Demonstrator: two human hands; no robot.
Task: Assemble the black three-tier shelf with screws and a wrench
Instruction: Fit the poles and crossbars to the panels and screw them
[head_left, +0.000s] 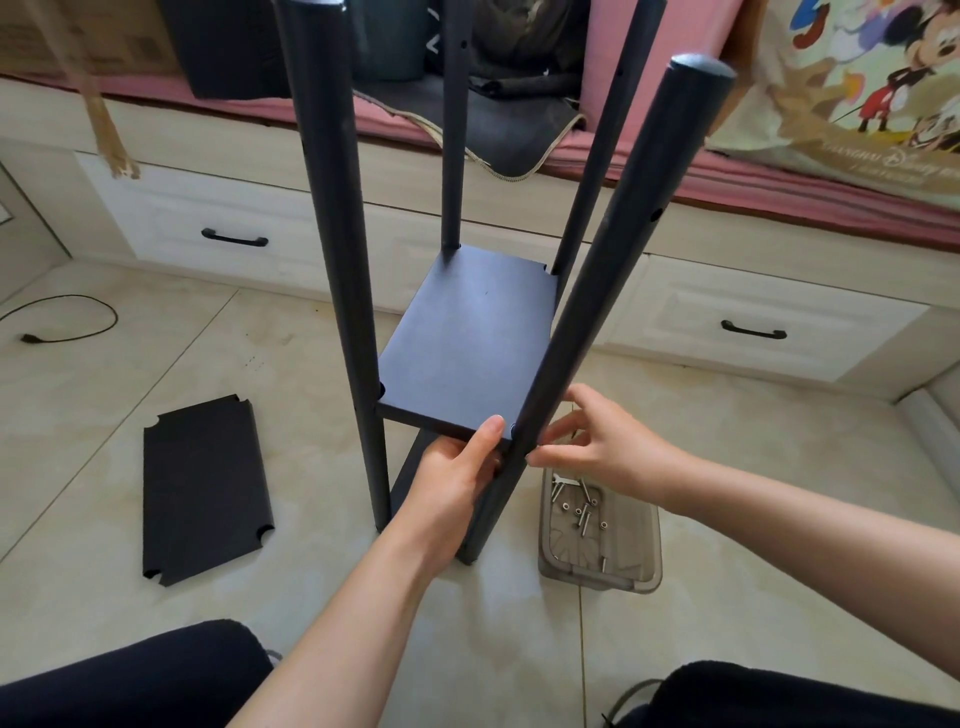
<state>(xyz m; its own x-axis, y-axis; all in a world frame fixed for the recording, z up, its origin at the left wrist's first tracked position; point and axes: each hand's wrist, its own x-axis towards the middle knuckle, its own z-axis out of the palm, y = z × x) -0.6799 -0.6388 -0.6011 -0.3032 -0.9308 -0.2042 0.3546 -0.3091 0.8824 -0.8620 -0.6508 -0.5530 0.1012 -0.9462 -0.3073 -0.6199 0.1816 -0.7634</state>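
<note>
Left hand (457, 467) grips the shelf board's (467, 338) near corner just left of the upright pole (587, 306); right hand (597, 441) pinches at the pole's right side.

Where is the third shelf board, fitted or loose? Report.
Loose: the spare board lies flat on the floor tiles, left of the frame.

Beige tiled floor (727, 597), shelf frame (467, 338) standing, loose black board (205, 491) left, screw tray (602, 540) right, black cable (67, 322)

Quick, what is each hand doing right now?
Left hand: grips the shelf board at its near edge.
Right hand: pinches at the front-right pole.
</note>
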